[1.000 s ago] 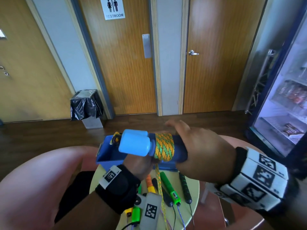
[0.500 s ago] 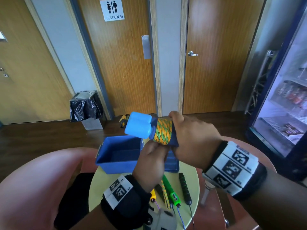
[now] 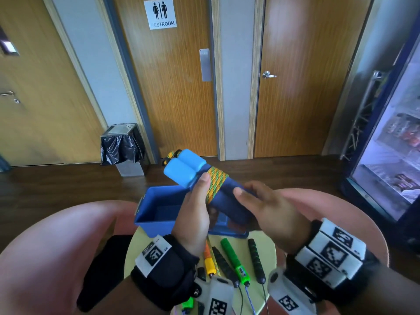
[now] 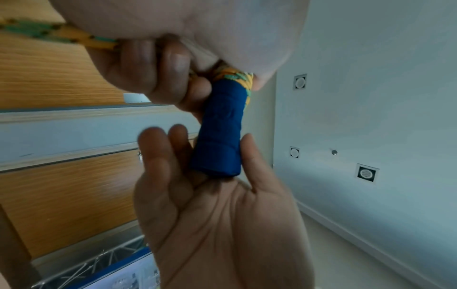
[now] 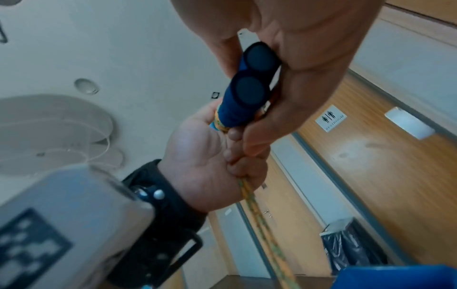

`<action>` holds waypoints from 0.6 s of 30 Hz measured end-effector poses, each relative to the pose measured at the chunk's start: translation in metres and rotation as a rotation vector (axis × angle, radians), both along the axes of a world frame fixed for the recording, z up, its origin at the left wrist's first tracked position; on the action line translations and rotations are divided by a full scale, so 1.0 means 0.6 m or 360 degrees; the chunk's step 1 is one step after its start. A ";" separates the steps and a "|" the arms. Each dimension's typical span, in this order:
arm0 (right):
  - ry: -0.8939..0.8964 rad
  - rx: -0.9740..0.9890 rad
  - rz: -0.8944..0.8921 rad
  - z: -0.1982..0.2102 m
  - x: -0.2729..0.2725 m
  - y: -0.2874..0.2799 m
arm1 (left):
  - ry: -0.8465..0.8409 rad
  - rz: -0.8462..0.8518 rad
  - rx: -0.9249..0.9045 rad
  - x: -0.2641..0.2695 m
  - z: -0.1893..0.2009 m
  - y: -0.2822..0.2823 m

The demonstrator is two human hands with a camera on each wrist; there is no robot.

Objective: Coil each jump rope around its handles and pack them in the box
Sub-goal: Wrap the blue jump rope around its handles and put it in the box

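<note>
Head view first: both hands are up above the blue box [image 3: 159,214], working the pair of blue handles [image 3: 229,201], which tilt from pale caps at 11 o'clock down to 5 o'clock. The yellow-green rope [image 3: 214,185] is wound round the handles' middle. The left hand [image 3: 195,214] comes in from 6 o'clock, thumb laid up against the coil, its fingers wrapped behind. The right hand [image 3: 268,210] cups the dark lower ends, fingers fairly straight. Beneath, on the round worktop [image 3: 136,253], lie a green handle [image 3: 234,260], an orange handle [image 3: 209,260] and black handles [image 3: 255,258].

Left wrist view: the left hand's fingers [image 4: 158,68] curl tight round the coil, with a strand of rope [image 4: 56,35] running off toward 10 o'clock. The right hand [image 4: 222,215] lies open-palmed, fingers loosely spread either side of the handles' butt end [image 4: 217,140].

Right wrist view: two dark end caps [image 5: 254,76] face the camera, nestled against the right hand [image 5: 296,58]. The left hand [image 5: 210,156] grips below, loose rope [image 5: 259,221] trailing toward 5 o'clock.
</note>
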State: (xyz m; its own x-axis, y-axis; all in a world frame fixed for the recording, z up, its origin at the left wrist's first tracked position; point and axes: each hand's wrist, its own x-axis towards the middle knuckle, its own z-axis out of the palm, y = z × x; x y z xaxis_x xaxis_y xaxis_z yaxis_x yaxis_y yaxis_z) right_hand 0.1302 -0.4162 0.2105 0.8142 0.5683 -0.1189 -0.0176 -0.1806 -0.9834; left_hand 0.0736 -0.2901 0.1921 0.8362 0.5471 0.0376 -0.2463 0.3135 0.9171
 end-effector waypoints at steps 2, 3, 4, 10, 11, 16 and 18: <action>0.0443 0.0265 0.0115 -0.005 -0.005 0.002 | 0.0053 0.0024 0.0040 0.003 0.003 0.001; 0.0568 0.0360 0.0163 -0.007 -0.006 0.003 | 0.0083 0.0036 0.0044 0.005 0.003 0.002; 0.0650 0.0440 0.0189 -0.009 -0.005 0.003 | 0.0112 0.0042 0.0046 0.007 0.002 0.003; 0.0595 0.0569 0.0222 -0.029 0.006 -0.001 | 0.0137 0.0003 0.0046 0.007 -0.007 -0.005; 0.0571 0.0560 0.0223 -0.032 0.006 -0.002 | 0.0131 -0.0033 0.0013 0.005 -0.005 -0.008; 0.0497 0.0534 0.0171 -0.041 0.008 -0.006 | 0.0232 -0.0060 -0.0082 0.004 -0.007 -0.011; 0.0487 0.0525 0.0151 -0.046 0.008 -0.008 | 0.0280 -0.0077 -0.0100 0.005 -0.013 -0.007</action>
